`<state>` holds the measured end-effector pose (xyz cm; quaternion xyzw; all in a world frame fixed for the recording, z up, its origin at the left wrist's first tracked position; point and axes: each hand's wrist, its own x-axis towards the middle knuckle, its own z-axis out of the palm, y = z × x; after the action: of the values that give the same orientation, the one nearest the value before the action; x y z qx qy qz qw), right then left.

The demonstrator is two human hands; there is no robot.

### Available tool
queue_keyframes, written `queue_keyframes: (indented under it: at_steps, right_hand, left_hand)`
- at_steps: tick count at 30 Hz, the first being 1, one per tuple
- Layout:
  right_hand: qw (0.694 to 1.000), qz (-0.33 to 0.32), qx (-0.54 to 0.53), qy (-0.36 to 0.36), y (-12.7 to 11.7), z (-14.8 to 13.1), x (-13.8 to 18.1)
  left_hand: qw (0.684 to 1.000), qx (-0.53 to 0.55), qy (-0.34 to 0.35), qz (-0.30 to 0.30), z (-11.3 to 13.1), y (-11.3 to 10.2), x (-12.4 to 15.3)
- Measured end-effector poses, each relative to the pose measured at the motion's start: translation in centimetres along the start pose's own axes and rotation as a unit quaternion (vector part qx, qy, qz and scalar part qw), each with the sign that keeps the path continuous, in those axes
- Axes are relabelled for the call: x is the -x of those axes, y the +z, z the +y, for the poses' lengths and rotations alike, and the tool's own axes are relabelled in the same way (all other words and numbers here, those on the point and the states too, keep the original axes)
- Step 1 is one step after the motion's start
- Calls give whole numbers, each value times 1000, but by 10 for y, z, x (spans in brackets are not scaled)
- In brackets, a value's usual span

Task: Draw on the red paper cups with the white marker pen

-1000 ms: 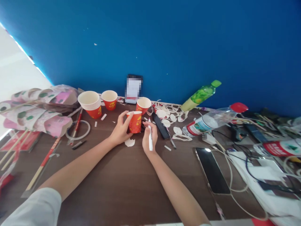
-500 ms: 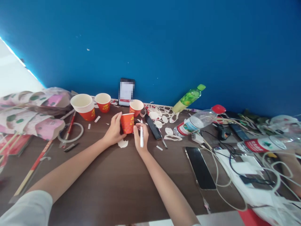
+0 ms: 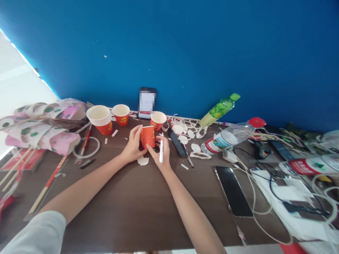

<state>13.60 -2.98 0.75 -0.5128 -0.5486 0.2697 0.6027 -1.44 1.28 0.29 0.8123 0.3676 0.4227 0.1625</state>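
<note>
My left hand is closed round the left side of a red paper cup, which it holds upright above the table. A white marker pen is in my right hand, pointing down. The thumb and fingers of that hand also touch the right side of the cup. Just behind stands a second red paper cup. Below the held cup lies a torn scrap of white paper.
A stack of paper cups and another cup stand back left. A phone leans on the blue wall. Right are a black box cutter, paper scraps, a green-capped bottle, a water bottle, a phone and cables.
The cup has turned between my hands, so a different part of its gold pattern faces me. My right thumb now lies against its front. The whole view has shifted slightly.
</note>
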Motion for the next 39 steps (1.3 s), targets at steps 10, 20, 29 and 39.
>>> queue_keyframes:
  at_steps: [10, 20, 29, 39]
  right_hand:
    - [997, 7, -58, 41, -4, -3, -3]
    - [995, 99, 14, 15, -11, -12, 8]
    - [993, 96, -54, 43, -19, -30, 7]
    - [997, 37, -61, 39, -20, -33, 7]
  left_hand:
    - [994, 96, -40, -16, -10, 2, -5]
    - [995, 84, -27, -41, -2, -3, -4]
    - [999, 29, 15, -42, 3, -2, -1]
    - [995, -14, 91, -34, 3, -2, 1]
